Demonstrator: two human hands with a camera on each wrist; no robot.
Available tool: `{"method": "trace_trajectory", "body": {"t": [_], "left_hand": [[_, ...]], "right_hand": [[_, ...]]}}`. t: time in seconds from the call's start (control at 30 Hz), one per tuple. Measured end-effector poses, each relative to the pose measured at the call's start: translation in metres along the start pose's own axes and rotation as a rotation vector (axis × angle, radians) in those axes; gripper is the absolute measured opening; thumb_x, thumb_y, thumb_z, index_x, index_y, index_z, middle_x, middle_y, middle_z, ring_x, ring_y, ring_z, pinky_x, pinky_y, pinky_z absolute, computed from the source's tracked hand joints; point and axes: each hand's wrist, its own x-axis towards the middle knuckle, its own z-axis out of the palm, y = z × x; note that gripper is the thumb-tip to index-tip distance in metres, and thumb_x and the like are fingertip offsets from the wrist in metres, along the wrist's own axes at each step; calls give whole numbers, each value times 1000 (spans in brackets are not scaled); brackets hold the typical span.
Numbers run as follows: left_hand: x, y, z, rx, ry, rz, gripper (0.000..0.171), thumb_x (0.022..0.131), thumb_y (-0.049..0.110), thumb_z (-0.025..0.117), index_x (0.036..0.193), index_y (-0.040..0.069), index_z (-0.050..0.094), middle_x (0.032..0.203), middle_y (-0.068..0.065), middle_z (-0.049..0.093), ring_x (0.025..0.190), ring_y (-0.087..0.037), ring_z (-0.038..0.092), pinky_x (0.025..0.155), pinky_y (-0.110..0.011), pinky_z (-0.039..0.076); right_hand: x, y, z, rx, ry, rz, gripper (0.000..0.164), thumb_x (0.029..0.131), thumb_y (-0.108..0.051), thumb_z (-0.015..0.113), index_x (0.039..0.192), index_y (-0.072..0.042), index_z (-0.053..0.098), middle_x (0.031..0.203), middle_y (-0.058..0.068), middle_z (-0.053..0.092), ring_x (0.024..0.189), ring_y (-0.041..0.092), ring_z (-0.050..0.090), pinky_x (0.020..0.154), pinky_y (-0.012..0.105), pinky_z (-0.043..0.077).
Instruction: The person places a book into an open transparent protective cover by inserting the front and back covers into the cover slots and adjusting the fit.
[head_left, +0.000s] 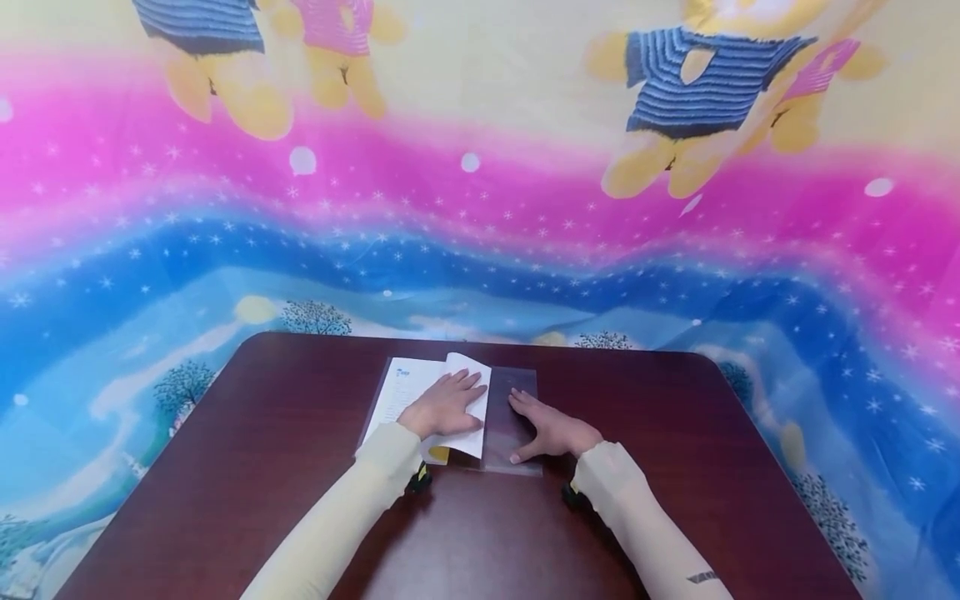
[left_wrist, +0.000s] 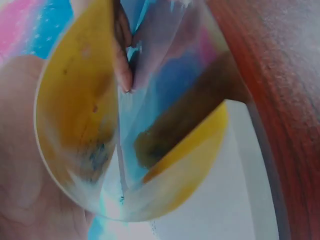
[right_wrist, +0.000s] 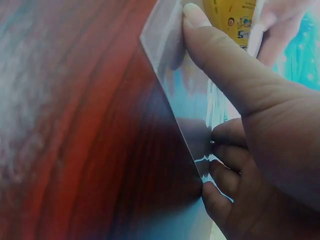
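Note:
An open booklet (head_left: 390, 404) with white pages lies on the table, and a clear plastic cover sheet (head_left: 512, 454) extends flat to its right. My left hand (head_left: 448, 404) rests on a raised white leaf (head_left: 468, 362), its fingers spread. The leaf's yellow printed underside (left_wrist: 75, 115) bows up in the left wrist view. With fingers extended, my right hand (head_left: 555, 429) presses on the plastic; its thumb (right_wrist: 220, 55) lies near one corner and the other fingertips touch it farther along the sheet. The plastic mirrors the hand and the backdrop.
The dark red-brown wooden table (head_left: 285, 400) surrounds the booklet on all sides. Behind it hangs a colourful cloth backdrop (head_left: 480, 200) with cartoon bears and snowflakes. Dark bands show under both sleeve cuffs (head_left: 615, 467).

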Motion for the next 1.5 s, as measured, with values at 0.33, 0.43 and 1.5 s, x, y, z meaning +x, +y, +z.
{"method": "trace_trajectory", "body": {"t": [0.33, 0.43, 1.5], "left_hand": [[1, 0, 8, 78, -4, -45, 68, 98, 45, 57, 155, 11, 44, 166, -8, 31, 156, -29, 21, 126, -44, 18], [2, 0, 10, 86, -5, -49, 68, 98, 45, 57, 155, 11, 44, 166, -8, 32, 156, -29, 22, 126, -45, 18], [7, 7, 20, 106, -20, -36, 70, 99, 50, 53, 158, 13, 39, 167, -8, 30, 156, -29, 22, 127, -45, 14]], "right_hand": [[-2, -1, -3, 21, -1, 8, 107, 80, -40, 86, 162, -7, 25, 171, 11, 14, 158, 33, 10, 122, 54, 25], [-2, -1, -3, 18, -5, 15, 107, 81, -41, 86, 162, -9, 25, 171, 10, 13, 158, 32, 10, 122, 54, 25], [-2, 2, -3, 23, -10, -17, 105, 82, -41, 85, 161, -6, 26, 171, 12, 14, 158, 33, 11, 123, 54, 24]]}}
